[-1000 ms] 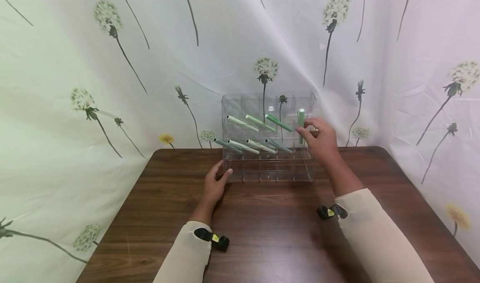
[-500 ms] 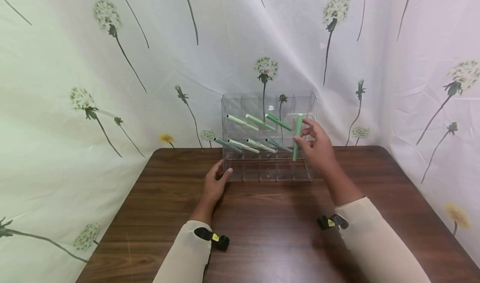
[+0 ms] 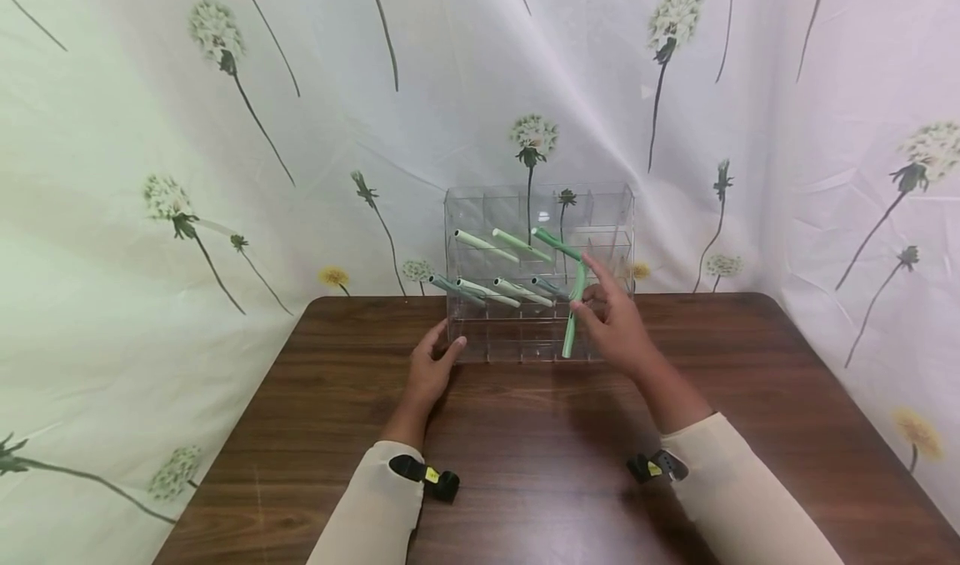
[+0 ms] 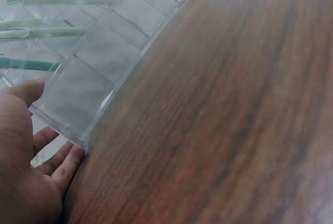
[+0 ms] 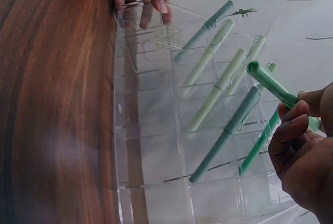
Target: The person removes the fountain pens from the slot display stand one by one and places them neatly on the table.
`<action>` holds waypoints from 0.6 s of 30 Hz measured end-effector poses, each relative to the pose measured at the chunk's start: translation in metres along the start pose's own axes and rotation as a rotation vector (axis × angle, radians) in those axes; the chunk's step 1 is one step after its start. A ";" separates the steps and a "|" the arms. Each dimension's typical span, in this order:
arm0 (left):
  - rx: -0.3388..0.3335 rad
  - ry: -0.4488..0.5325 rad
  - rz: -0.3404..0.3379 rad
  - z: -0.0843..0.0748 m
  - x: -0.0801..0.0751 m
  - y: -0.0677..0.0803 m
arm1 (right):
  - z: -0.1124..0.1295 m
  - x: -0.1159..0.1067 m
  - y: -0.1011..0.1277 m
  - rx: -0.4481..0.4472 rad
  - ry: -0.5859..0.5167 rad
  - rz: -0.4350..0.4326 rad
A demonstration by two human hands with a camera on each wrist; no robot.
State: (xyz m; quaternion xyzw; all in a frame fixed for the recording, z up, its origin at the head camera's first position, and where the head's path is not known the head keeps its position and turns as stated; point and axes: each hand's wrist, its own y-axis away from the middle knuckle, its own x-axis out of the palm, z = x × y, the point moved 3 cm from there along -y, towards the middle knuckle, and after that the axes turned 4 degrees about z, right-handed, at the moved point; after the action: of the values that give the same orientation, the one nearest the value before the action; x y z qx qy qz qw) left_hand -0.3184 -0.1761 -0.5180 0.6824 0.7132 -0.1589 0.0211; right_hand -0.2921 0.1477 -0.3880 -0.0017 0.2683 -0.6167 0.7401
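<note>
A clear plastic pen rack (image 3: pixel 517 332) with tiered compartments stands on the table. My left hand (image 3: pixel 432 369) grips its lower left edge, thumb in front and fingers round the side, as the left wrist view shows. Between thumb and fingers my right hand (image 3: pixel 618 323) pinches a light green pen (image 3: pixel 569 336), held steeply tilted in front of the rack's right part; its cap end (image 5: pixel 270 82) shows in the right wrist view. Several green pens lean in the rack: a darker green one (image 3: pixel 555 243) in the upper row, a grey-green one (image 5: pixel 229 130) in the lower row.
The brown wooden table (image 3: pixel 510 482) runs under both arms. Behind it hangs a white cloth (image 3: pixel 450 73) printed with dandelions, close behind the rack. The lowest tier (image 3: pixel 510 350) of the rack holds no pens.
My right hand has moved down and left with the green pen, from the rack's upper right slot to in front of the rack; the pen has turned its lower end toward me. The left hand stays put.
</note>
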 end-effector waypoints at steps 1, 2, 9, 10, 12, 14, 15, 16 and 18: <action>0.003 -0.002 0.000 0.000 0.000 0.000 | -0.001 0.002 0.001 0.001 -0.005 0.006; 0.003 0.000 -0.002 0.001 0.000 0.000 | -0.001 0.004 0.002 0.003 -0.018 0.013; 0.021 0.033 0.000 0.001 0.000 -0.001 | -0.004 0.016 0.005 0.068 -0.122 0.047; 0.024 0.035 0.001 0.002 0.000 -0.001 | -0.005 0.017 0.005 0.075 -0.136 0.050; 0.026 0.033 0.000 0.002 0.000 -0.001 | -0.006 0.021 0.006 0.080 -0.153 0.057; 0.027 0.029 0.001 0.002 0.000 -0.001 | -0.008 0.024 0.007 0.070 -0.162 0.062; 0.024 0.025 0.000 0.002 0.000 -0.001 | -0.008 0.026 0.008 0.066 -0.166 0.064; 0.020 0.020 0.000 0.003 0.000 -0.001 | -0.009 0.028 0.008 0.065 -0.170 0.068; 0.010 0.010 -0.002 0.002 0.000 -0.001 | -0.010 0.032 0.010 0.063 -0.175 0.078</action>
State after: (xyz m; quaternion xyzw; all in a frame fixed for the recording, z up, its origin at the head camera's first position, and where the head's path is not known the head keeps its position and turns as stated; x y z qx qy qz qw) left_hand -0.3195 -0.1769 -0.5201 0.6827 0.7131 -0.1590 0.0143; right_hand -0.2838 0.1241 -0.4129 -0.0218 0.1831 -0.5930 0.7838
